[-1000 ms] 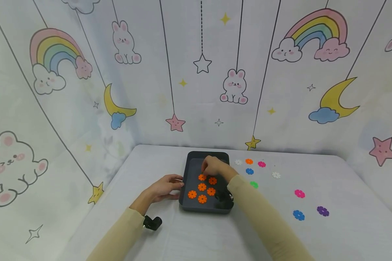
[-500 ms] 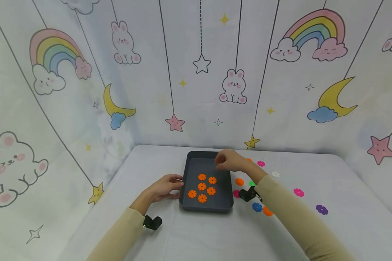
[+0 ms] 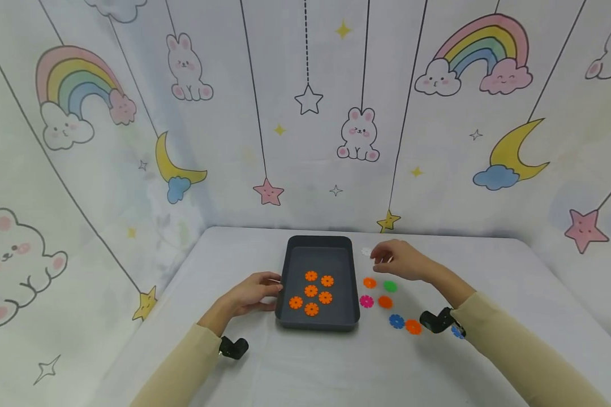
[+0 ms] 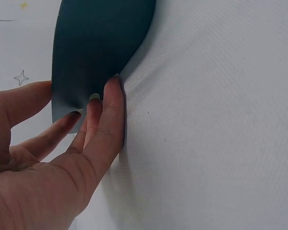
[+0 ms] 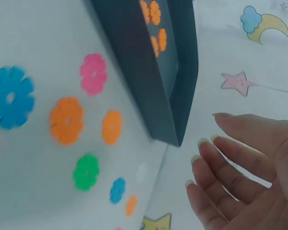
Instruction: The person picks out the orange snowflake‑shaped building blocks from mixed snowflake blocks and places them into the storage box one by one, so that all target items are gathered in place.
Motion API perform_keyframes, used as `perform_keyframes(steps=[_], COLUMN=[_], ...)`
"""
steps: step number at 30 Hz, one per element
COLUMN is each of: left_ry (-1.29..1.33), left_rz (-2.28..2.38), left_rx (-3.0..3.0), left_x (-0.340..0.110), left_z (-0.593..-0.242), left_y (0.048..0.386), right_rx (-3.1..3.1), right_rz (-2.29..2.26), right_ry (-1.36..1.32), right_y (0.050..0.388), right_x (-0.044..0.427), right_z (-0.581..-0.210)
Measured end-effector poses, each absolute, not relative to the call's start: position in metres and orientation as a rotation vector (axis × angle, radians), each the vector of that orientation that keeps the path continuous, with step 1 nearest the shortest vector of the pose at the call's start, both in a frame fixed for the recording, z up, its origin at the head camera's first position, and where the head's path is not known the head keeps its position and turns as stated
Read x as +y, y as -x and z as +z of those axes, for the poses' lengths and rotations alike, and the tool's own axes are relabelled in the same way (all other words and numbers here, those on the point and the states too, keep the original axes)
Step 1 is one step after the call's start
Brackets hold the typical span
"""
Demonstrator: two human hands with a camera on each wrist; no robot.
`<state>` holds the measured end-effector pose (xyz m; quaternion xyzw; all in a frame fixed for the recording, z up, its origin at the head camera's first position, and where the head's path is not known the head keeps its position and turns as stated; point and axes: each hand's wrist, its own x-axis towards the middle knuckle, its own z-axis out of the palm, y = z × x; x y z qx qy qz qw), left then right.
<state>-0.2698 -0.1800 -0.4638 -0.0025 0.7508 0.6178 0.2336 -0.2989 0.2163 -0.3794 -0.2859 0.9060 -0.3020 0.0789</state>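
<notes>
Several orange flower-shaped discs (image 3: 311, 290) lie flat in the lower half of a dark grey tray (image 3: 318, 327). Against the tray's left side rests the left hand (image 3: 249, 294), its fingertips touching the outer wall; the left wrist view shows this hand (image 4: 72, 148) with fingers fairly straight along the wall (image 4: 101, 43). Over the table, right of the tray, hovers the right hand (image 3: 402, 260). In the right wrist view the right hand (image 5: 249, 167) has loosely bent, parted fingers with nothing between them.
Right of the tray lie loose discs: orange (image 3: 369, 283), green (image 3: 390, 286), pink (image 3: 366, 301), blue (image 3: 396, 321) and a white one (image 3: 366, 251) near the right fingertips. The right forearm covers part of the table. A patterned cloth (image 3: 295, 141) hangs behind.
The right hand has moved from inside the tray, across its right edge, to above the table on the right. The left hand has stayed at the tray's side. The head view has shifted slightly.
</notes>
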Motion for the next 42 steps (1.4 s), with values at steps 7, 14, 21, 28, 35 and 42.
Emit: perform_keyframes(steps=[7,14,21,28,35,42], left_ry=[0.015,0.003,0.009,0.008,0.007,0.016], left_rz=[1.690,1.693,1.691,1.698,1.701,1.700], left_rx=[2.070,2.067,2.066,2.063,2.065,2.065], left_x=[-0.180,-0.181,-0.180,-0.180,-0.180,-0.179], left_z=[-0.464,-0.465,-0.464,-0.465,-0.463,-0.463], left_y=[0.270,0.273,0.272,0.271,0.271,0.270], right_rx=[2.682,2.605,2.504,2.385,2.380,2.382], right_rz=[-0.854,-0.860,-0.897,-0.960,-0.938,-0.958], right_ry=[0.821,0.788,0.779,0.767,0.701,0.725], right_y=[0.284,0.270,0.251,0.241,0.238,0.239], right_x=[0.251,0.277,0.293,0.298,0.300,0.301], right_z=[-0.387,-0.406,-0.431,-0.439,-0.445,-0.447])
